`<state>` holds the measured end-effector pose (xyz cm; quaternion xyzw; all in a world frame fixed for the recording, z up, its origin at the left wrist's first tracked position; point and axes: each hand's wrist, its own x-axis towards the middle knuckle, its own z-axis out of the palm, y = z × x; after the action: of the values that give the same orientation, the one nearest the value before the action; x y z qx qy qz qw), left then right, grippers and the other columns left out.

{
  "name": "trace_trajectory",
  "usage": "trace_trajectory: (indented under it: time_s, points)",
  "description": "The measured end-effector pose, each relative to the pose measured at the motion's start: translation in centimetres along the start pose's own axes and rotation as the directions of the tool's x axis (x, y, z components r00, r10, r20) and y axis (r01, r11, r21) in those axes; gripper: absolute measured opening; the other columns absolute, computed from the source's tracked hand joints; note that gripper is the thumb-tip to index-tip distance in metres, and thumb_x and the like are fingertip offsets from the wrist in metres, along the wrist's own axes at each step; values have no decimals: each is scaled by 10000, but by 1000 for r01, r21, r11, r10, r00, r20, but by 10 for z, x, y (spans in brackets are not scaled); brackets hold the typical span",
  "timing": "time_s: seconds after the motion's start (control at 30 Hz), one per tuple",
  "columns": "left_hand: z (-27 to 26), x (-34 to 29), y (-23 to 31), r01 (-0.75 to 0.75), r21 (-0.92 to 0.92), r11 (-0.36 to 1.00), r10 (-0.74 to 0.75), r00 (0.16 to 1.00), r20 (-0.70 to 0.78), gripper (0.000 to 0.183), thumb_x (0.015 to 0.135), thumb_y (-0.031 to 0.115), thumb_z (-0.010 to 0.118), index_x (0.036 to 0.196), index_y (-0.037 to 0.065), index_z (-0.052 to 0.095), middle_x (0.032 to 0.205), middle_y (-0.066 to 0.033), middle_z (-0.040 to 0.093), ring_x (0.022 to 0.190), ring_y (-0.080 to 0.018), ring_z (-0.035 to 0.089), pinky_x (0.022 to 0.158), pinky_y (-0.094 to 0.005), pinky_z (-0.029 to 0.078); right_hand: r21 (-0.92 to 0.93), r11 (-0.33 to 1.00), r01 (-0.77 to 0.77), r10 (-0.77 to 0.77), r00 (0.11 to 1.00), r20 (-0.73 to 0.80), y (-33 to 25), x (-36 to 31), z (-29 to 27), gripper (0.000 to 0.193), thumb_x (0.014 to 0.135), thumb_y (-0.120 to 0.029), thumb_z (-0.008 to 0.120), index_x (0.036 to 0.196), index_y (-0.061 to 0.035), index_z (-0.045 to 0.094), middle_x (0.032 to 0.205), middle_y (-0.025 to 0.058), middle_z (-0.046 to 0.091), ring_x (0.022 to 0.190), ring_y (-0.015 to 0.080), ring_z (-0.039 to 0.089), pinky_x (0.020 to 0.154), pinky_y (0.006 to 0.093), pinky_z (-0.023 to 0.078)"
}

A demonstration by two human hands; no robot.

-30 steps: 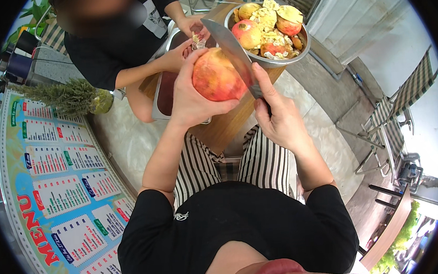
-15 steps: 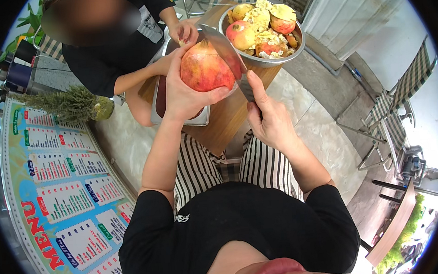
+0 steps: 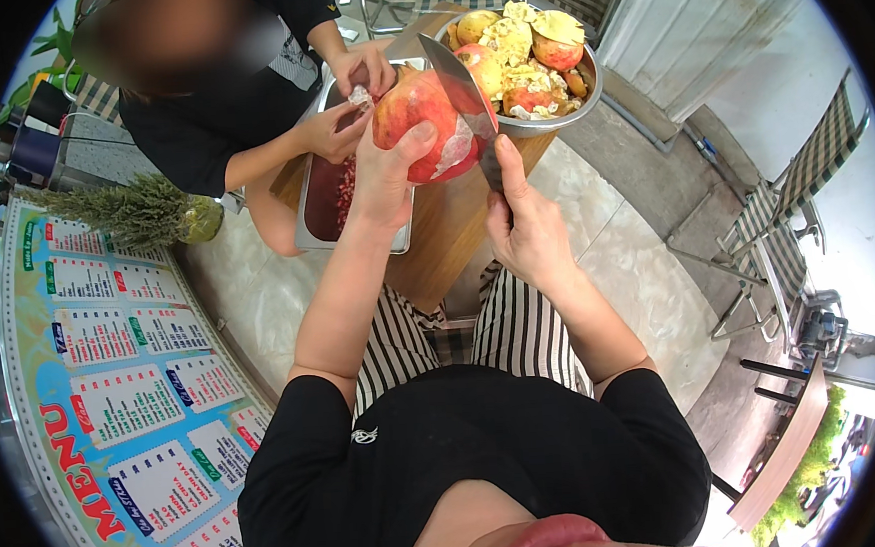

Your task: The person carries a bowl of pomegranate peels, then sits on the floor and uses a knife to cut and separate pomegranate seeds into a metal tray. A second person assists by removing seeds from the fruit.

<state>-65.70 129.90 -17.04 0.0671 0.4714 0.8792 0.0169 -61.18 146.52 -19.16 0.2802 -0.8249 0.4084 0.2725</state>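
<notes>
My left hand (image 3: 388,172) grips a large red pomegranate (image 3: 418,120) held up over a small wooden table (image 3: 445,235). My right hand (image 3: 527,230) holds a big kitchen knife (image 3: 462,99) by the handle, its blade laid against the fruit's right side where pale skin is cut open. Beyond the fruit, a metal bowl (image 3: 587,94) holds pomegranate peels and pieces. A steel tray (image 3: 315,203) with red seeds lies on the table at the left.
Across the table another person's hands (image 3: 347,104) work a piece of fruit over the tray. A colourful printed board (image 3: 113,374) stands at my left, beside a green leafy plant (image 3: 128,214). Checked folding chairs (image 3: 784,212) stand at the right on a stone floor.
Fruit and knife have risen and shifted toward the bowl. The blade has turned steeper against the pomegranate's right side, and a pale cut patch now shows.
</notes>
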Motion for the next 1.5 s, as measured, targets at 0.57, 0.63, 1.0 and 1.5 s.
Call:
trace_trajectory:
  time_s: [0.57, 0.63, 1.0, 1.5]
  points:
    - [6, -24, 1, -197, -186, 963, 245, 926, 288, 1112, 596, 587, 738, 1417, 120, 151, 1399, -74, 325, 1275, -241, 357, 1026, -423, 353, 880, 470, -74, 198, 980, -23, -28, 21, -10, 764, 845, 72, 328, 1436, -178, -86, 1345, 148, 331, 468, 96, 417, 426, 219, 402]
    - [-4, -24, -5, -182, -184, 966, 222, 948, 228, 1057, 603, 595, 723, 1404, 137, 206, 1388, -83, 332, 1265, -271, 365, 1014, -432, 373, 891, 346, -294, 361, 918, 163, -28, 14, -10, 760, 843, 60, 350, 1442, -183, -49, 1022, 111, 483, 449, 86, 408, 418, 205, 393]
    - [-27, -21, 4, -334, 610, 719, 354, 931, 93, 953, 449, 203, 885, 1240, 20, 387, 1164, -106, 487, 1074, -189, 515, 916, -307, 435, 236, 941, -243, 185, 952, 243, -14, 7, -36, 689, 769, 66, 485, 1401, -135, 297, 634, 137, 533, 534, 261, 538, 585, 317, 461]
    - [-20, -24, 4, -318, 854, 412, 429, 894, 126, 943, 439, 279, 871, 1230, 46, 414, 1145, -114, 497, 1054, -245, 519, 908, -352, 426, 48, 974, -221, 201, 942, 268, -22, 1, -29, 737, 744, 46, 490, 1406, -191, 271, 693, 153, 560, 612, 340, 574, 559, 420, 459]
